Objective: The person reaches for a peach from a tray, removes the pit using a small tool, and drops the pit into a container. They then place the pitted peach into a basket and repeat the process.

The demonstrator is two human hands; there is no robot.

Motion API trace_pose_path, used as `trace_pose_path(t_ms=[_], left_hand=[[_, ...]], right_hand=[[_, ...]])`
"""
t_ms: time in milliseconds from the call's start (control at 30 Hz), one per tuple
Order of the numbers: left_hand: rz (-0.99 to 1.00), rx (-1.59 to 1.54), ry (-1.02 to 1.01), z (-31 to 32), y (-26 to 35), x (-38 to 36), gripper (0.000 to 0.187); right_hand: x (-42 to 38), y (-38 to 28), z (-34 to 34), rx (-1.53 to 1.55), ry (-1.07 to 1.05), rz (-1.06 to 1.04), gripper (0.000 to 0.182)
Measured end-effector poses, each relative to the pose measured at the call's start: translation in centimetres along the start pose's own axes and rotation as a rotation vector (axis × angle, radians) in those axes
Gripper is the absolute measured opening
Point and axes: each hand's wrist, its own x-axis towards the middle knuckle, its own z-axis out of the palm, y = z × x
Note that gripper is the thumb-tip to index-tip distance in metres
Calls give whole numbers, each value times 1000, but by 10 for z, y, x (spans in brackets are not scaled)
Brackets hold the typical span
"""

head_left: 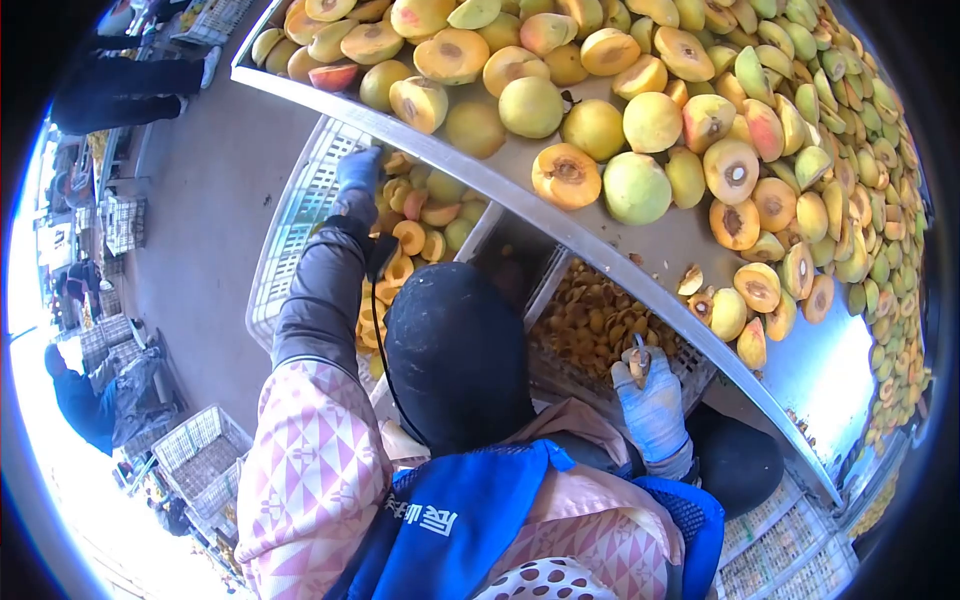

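My left hand (pixel 357 172), in a blue glove, is over the far end of a white slatted crate (pixel 290 230) with peach halves (pixel 408 237) in it. Its fingers are too small and partly hidden to tell what they do. My right hand (pixel 652 402), in a pale glove, is closed around a small metal tool (pixel 637 347), with a brownish bit beside its tip. Below that hand lie many brown peach pits (pixel 600 303) in another crate. Halved and whole peaches (pixel 640 188) are heaped on the metal table (pixel 480 190) ahead of me.
The table's raised metal rim (pixel 560 225) runs diagonally above both crates. My black-clad knee (pixel 455 350) is between my arms. Empty-looking crates (pixel 203 450) stand at the left, near a person in dark blue (pixel 85 405). Another person's dark trousers (pixel 130 90) show at upper left.
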Motion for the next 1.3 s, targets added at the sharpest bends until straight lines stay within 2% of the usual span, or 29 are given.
trace_pose_path(t_ms=[33,100,133,167,200,233,267,300,333,500,600,667,733,833,867,933,1000,1100,1200,1233,1300], left_hand=[[-14,-70,-17,-6,-1,6,47],[79,-79,46,-5,1,-2,62],[87,-12,75,-12,29,-34,68],[191,138,108,3,9,-26,66],[211,197,79,-4,56,-88,62],[284,259,66,3,73,-124,58],[539,224,65,19,51,-140,60],[500,367,-35,29,65,-162,66],[755,729,28,20,57,-194,74],[642,679,-59,-26,40,-205,78],[602,807,-16,-57,-22,-191,75],[491,549,-52,-95,-47,-197,65],[184,766,-2,-117,-89,-193,48],[145,896,152,-141,-123,-212,35],[106,856,130,-139,-125,-211,34],[26,768,86,-121,-78,-223,30],[398,730,-19,-89,-55,-243,37],[540,728,-17,-50,-34,-249,46],[298,610,213,-42,-48,-202,51],[264,592,80,-45,-50,-183,52],[82,479,158,-34,-59,-141,54]], right_hand=[[1,-4,-1,-13,-14,5,30],[1,-5,-1,-13,-22,12,30],[0,-1,1,0,-20,15,31],[0,0,3,14,-18,16,31],[-1,-1,4,8,-11,7,30],[-1,-3,4,3,-6,-3,30],[-2,-4,6,-4,-2,-15,30],[-2,-5,7,18,-9,2,29],[-4,-6,12,35,-24,12,29],[-9,-13,20,58,-72,45,26],[-12,-10,24,14,-51,-23,28],[-12,-17,26,-17,-56,-72,27],[-14,-20,28,-38,-67,-48,27],[-18,-21,33,-48,-77,-49,27],[-19,-21,35,-48,-74,-54,27],[-21,-22,38,-71,-76,-56,28],[-22,-22,41,-97,-72,-64,29],[-25,-17,43,-142,-41,-66,31],[-32,-12,43,-177,-22,-26,31],[-31,-11,42,-189,-27,-15,31],[-31,-12,44,-190,-27,-19,31]])
